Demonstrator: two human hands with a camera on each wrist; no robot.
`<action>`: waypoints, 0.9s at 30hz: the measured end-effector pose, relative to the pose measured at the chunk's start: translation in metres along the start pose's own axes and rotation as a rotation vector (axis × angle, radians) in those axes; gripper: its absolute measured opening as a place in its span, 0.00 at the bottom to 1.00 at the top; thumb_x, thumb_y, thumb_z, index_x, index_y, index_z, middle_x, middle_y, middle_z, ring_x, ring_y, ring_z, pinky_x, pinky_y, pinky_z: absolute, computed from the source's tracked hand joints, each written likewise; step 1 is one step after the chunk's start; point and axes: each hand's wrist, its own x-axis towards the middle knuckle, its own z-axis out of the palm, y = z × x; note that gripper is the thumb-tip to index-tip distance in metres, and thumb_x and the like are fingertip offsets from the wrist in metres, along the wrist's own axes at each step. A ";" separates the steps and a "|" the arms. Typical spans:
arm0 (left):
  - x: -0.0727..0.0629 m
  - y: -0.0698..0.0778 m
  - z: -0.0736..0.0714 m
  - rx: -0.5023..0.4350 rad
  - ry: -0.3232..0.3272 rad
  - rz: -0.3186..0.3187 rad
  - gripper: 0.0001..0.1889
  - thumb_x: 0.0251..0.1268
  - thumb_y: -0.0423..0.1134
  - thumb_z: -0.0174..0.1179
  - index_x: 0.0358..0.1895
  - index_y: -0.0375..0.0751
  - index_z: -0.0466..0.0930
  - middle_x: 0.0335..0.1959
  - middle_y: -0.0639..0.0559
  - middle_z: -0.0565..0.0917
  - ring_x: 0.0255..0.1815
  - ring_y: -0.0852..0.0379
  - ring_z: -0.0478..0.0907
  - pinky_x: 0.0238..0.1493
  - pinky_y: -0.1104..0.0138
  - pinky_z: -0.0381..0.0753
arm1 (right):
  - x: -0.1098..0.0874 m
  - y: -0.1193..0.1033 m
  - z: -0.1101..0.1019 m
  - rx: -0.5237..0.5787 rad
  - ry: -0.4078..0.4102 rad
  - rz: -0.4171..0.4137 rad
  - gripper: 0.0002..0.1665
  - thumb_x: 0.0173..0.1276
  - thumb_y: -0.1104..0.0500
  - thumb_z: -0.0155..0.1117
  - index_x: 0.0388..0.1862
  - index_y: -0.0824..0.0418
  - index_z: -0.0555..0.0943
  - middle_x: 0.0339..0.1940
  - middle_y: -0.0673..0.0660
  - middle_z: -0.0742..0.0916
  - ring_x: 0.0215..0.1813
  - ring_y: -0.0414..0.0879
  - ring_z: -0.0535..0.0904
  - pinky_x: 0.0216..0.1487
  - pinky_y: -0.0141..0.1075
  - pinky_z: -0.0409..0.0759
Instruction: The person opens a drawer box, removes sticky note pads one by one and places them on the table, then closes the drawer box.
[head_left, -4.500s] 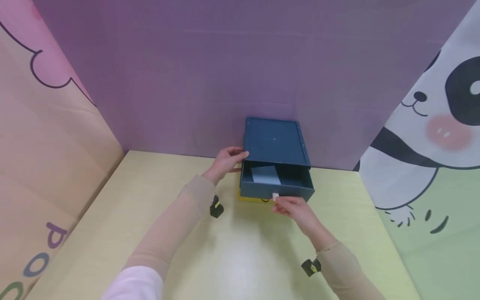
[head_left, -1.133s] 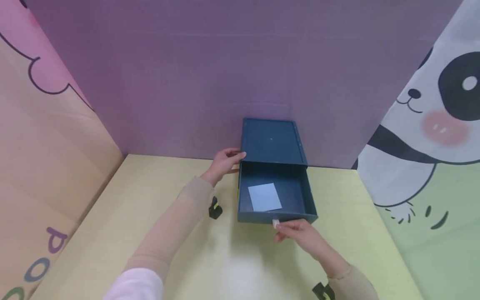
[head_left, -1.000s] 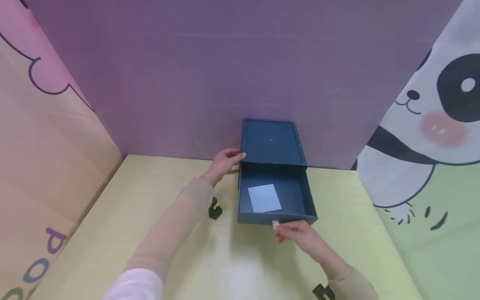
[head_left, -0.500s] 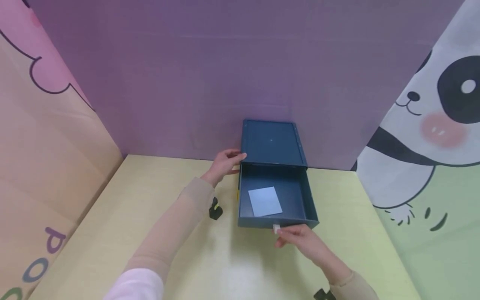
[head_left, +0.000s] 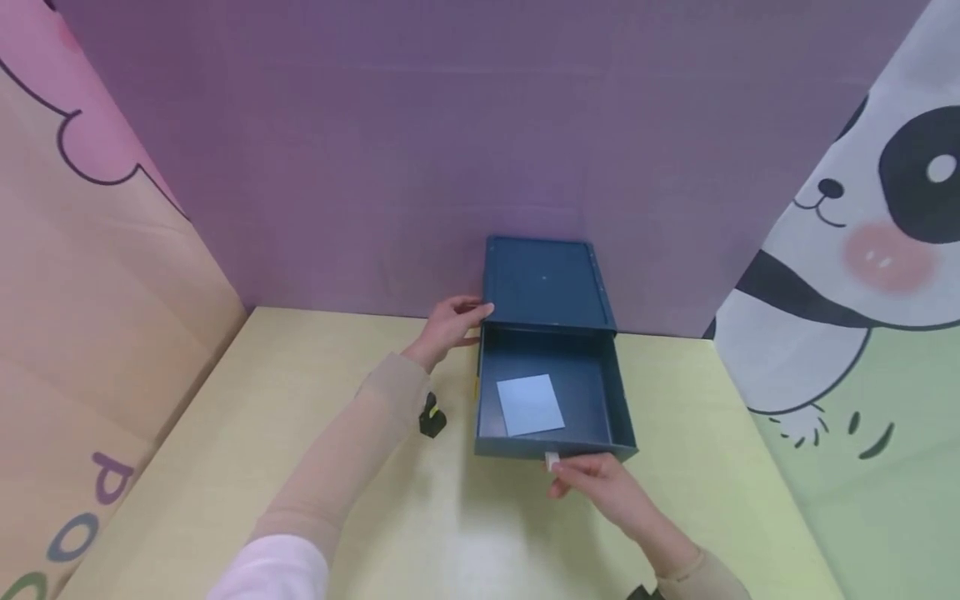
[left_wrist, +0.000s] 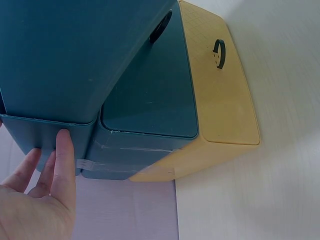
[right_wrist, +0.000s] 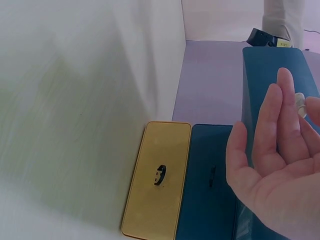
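A dark blue drawer cabinet (head_left: pixel 547 283) stands against the back wall, its top drawer (head_left: pixel 585 379) pulled well out. A square pale blue-white sheet (head_left: pixel 530 404) lies flat inside the drawer, toward the front left. My right hand (head_left: pixel 603 487) pinches the small white pull (head_left: pixel 552 461) on the drawer front between thumb and index finger; the other fingers extend below it. My left hand (head_left: pixel 448 323) steadies the cabinet's left side, thumb at the top edge. The left wrist view shows its fingers (left_wrist: pixel 64 150) straight against the blue side wall.
Below the open drawer are a closed blue drawer (left_wrist: pixel 155 95) and a closed yellow drawer (left_wrist: pixel 217 95), each with a dark loop handle. The pale table (head_left: pixel 337 500) meets a purple back wall (head_left: pixel 375 167). Printed side panels stand left and right, one showing a panda (head_left: pixel 885 200).
My right hand has drawn the top drawer toward me, from partly out to far out, only slightly during the last second. The sheet came along with it. My left hand stays on the cabinet.
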 end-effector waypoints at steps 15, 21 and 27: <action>0.001 -0.001 0.001 -0.002 0.008 0.001 0.27 0.64 0.49 0.60 0.64 0.42 0.70 0.60 0.45 0.75 0.59 0.47 0.73 0.56 0.54 0.80 | -0.001 0.003 -0.001 -0.008 -0.032 -0.029 0.18 0.71 0.58 0.54 0.48 0.73 0.80 0.33 0.62 0.88 0.38 0.37 0.82 0.56 0.58 0.75; 0.001 -0.001 0.001 -0.003 0.006 0.012 0.27 0.64 0.49 0.60 0.64 0.42 0.70 0.59 0.45 0.75 0.59 0.47 0.73 0.55 0.54 0.80 | -0.001 0.004 -0.002 0.000 -0.035 -0.022 0.18 0.71 0.59 0.54 0.48 0.74 0.80 0.33 0.64 0.88 0.38 0.37 0.82 0.55 0.55 0.76; 0.001 -0.002 0.000 -0.005 0.008 0.015 0.27 0.64 0.49 0.60 0.64 0.41 0.70 0.59 0.45 0.75 0.59 0.47 0.73 0.55 0.54 0.80 | -0.001 0.003 -0.002 -0.003 -0.037 -0.018 0.18 0.71 0.59 0.54 0.49 0.74 0.79 0.33 0.65 0.88 0.38 0.37 0.82 0.55 0.56 0.76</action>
